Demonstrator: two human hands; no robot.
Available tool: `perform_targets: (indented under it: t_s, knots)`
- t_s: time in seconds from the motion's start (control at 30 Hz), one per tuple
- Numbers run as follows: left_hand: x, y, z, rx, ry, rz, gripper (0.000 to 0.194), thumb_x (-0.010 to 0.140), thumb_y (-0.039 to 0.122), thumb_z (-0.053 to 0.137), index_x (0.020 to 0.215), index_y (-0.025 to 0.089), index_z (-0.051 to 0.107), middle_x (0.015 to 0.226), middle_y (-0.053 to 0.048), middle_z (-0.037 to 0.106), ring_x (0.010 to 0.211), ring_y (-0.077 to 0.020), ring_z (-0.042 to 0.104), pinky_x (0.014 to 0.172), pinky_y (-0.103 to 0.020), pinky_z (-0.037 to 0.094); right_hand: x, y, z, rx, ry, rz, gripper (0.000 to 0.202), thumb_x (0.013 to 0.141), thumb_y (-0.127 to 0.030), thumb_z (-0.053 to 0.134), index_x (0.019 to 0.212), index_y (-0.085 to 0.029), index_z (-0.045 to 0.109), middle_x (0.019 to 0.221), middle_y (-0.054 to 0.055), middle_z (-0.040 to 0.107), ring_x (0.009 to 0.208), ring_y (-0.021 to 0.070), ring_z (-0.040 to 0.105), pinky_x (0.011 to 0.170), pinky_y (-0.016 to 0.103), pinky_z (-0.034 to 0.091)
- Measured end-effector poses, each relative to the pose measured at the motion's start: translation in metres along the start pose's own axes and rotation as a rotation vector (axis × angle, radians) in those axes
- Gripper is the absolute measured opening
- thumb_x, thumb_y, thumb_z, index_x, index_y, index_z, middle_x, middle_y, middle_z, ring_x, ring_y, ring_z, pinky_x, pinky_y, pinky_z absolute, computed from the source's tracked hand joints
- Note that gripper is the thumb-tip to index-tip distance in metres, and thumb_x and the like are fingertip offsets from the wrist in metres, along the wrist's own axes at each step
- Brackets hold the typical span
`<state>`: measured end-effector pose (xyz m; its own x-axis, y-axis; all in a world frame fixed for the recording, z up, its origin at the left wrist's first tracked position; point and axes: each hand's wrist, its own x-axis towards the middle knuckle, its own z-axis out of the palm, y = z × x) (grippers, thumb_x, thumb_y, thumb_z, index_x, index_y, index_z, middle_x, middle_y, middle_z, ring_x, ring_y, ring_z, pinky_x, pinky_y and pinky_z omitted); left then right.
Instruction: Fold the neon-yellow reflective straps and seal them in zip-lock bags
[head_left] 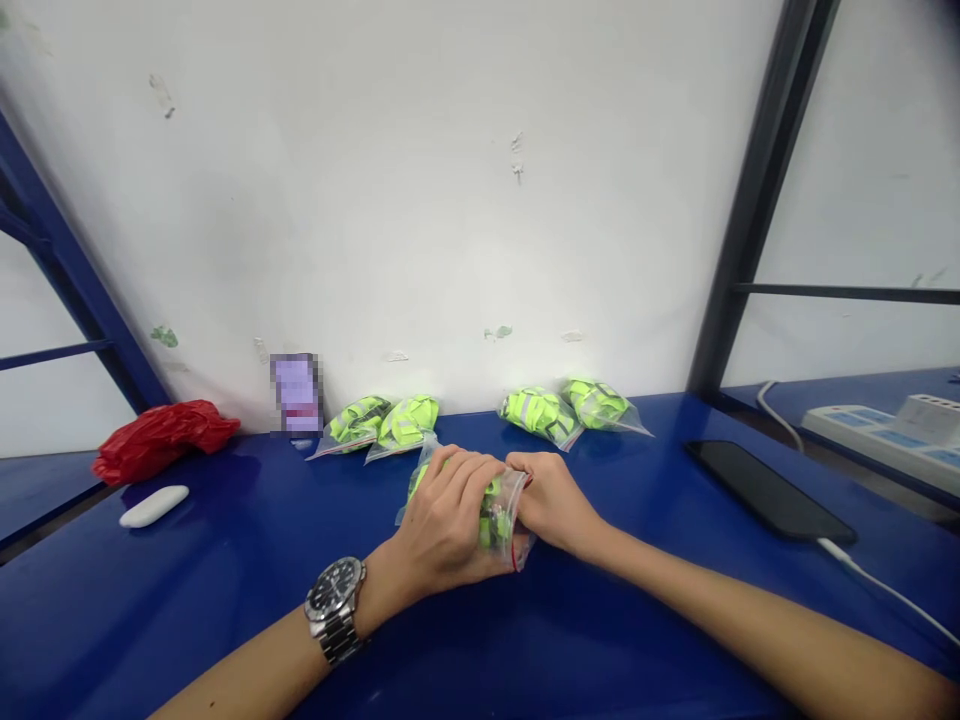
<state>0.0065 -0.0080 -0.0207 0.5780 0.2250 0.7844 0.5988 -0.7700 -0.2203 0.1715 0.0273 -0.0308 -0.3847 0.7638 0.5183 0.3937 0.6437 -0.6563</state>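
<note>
A clear zip bag [496, 520] with folded neon-yellow reflective fabric inside is held above the blue table. My left hand [450, 510], a metal watch on its wrist, wraps over the bag from the left. At the bag's right end, my right hand [551, 500] is closed on the edge by the red zip strip; its fingertips are partly hidden. Behind my hands lie similar filled bags: one pair on the left, with a bag [407, 422] nearest my left hand, and another pair on the right, with a bag [538, 414] beyond my right hand.
On the blue table [480, 650], a red plastic bag [165, 438] and a white oval case [154, 506] lie left. A blurred phone-like screen [297, 392] leans on the wall. Right are a black phone [769, 488] with a white cable and a power strip [885, 440].
</note>
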Motion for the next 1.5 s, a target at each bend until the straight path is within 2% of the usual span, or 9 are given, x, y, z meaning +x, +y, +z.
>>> perform_targets:
  t_s: [0.13, 0.3, 0.43, 0.53, 0.7, 0.8, 1.07, 1.27, 1.5]
  knots:
    - [0.002, 0.003, 0.0, 0.023, 0.032, -0.031, 0.061, 0.076, 0.044, 0.065, 0.125, 0.014, 0.042, 0.105, -0.016, 0.064, 0.1, -0.0305, 0.062, 0.09, -0.05, 0.044, 0.0, -0.008, -0.003, -0.101, 0.122, 0.03, 0.029, 0.065, -0.01, 0.051, 0.05, -0.02, 0.027, 0.046, -0.006, 0.029, 0.047, 0.0082, 0.025, 0.047, 0.024, 0.02]
    - [0.001, -0.003, 0.001, 0.008, 0.068, -0.143, 0.091, 0.073, 0.051, 0.071, 0.141, 0.019, 0.02, 0.114, -0.016, 0.055, 0.103, -0.0294, 0.056, 0.087, -0.048, 0.047, 0.008, -0.01, -0.025, 0.19, -0.025, 0.164, 0.016, 0.069, -0.025, 0.068, 0.067, -0.019, 0.053, 0.051, -0.003, 0.053, 0.046, 0.0124, 0.051, 0.044, 0.023, 0.038]
    - [0.003, -0.013, -0.001, -0.008, 0.165, -0.334, 0.097, 0.07, 0.056, 0.072, 0.143, 0.028, 0.014, 0.123, -0.015, 0.04, 0.111, -0.0295, 0.047, 0.089, -0.051, 0.046, 0.007, -0.019, -0.043, 0.359, -0.008, -0.015, 0.041, 0.081, -0.036, 0.065, 0.115, -0.022, 0.047, 0.098, 0.006, 0.063, 0.078, 0.0163, 0.064, 0.07, 0.03, 0.054]
    - [0.005, -0.016, -0.004, -0.033, 0.162, -0.426, 0.086, 0.076, 0.053, 0.069, 0.142, 0.029, 0.019, 0.124, -0.014, 0.035, 0.114, -0.0294, 0.039, 0.093, -0.054, 0.043, 0.004, -0.028, -0.05, 0.214, -0.117, -0.218, 0.037, 0.084, -0.034, 0.063, 0.116, -0.025, 0.05, 0.114, 0.007, 0.055, 0.1, 0.0186, 0.058, 0.082, 0.032, 0.053]
    - [0.013, -0.02, -0.018, -0.147, 0.056, -0.437, 0.071, 0.08, 0.042, 0.068, 0.136, 0.024, 0.028, 0.122, -0.012, 0.04, 0.114, -0.0265, 0.042, 0.098, -0.05, 0.042, 0.011, -0.026, -0.056, 0.026, -0.111, -0.335, 0.01, 0.09, -0.023, 0.051, 0.094, -0.021, 0.061, 0.095, 0.006, 0.057, 0.089, 0.0175, 0.058, 0.08, 0.033, 0.052]
    - [0.023, -0.036, -0.04, -0.24, -0.022, -0.422, 0.042, 0.09, 0.037, 0.055, 0.126, 0.021, 0.042, 0.11, -0.009, 0.051, 0.1, -0.0206, 0.053, 0.091, -0.039, 0.047, 0.022, -0.02, -0.067, 0.06, -0.15, -0.297, 0.01, 0.09, -0.02, 0.051, 0.092, -0.02, 0.06, 0.094, 0.006, 0.061, 0.087, 0.0179, 0.06, 0.079, 0.033, 0.052]
    - [0.049, -0.075, -0.087, -0.298, -0.52, -0.286, 0.025, 0.096, 0.034, 0.045, 0.105, 0.02, 0.063, 0.099, -0.006, 0.061, 0.085, -0.0146, 0.059, 0.076, -0.025, 0.046, 0.042, -0.039, -0.089, -0.034, -0.293, -0.422, 0.015, 0.087, -0.026, 0.057, 0.1, -0.021, 0.064, 0.11, 0.008, 0.063, 0.111, 0.0222, 0.056, 0.093, 0.037, 0.047]
    - [0.046, -0.077, -0.085, -0.29, -0.513, -0.31, 0.032, 0.097, 0.036, 0.041, 0.09, 0.017, 0.066, 0.084, -0.005, 0.064, 0.078, -0.0144, 0.058, 0.071, -0.025, 0.043, 0.039, -0.063, -0.093, -0.315, -0.346, -0.428, 0.03, 0.079, -0.047, 0.067, 0.096, -0.022, 0.064, 0.129, 0.01, 0.053, 0.11, 0.0261, 0.056, 0.092, 0.039, 0.044]
    - [0.049, -0.081, -0.092, -0.513, -0.524, -0.447, 0.023, 0.084, 0.039, 0.064, 0.091, 0.017, 0.066, 0.088, -0.004, 0.067, 0.079, -0.014, 0.06, 0.069, -0.023, 0.046, 0.044, -0.05, -0.105, -0.333, -0.345, -0.426, 0.013, 0.093, -0.027, 0.05, 0.092, -0.02, 0.061, 0.115, 0.01, 0.054, 0.098, 0.0193, 0.055, 0.084, 0.033, 0.044]
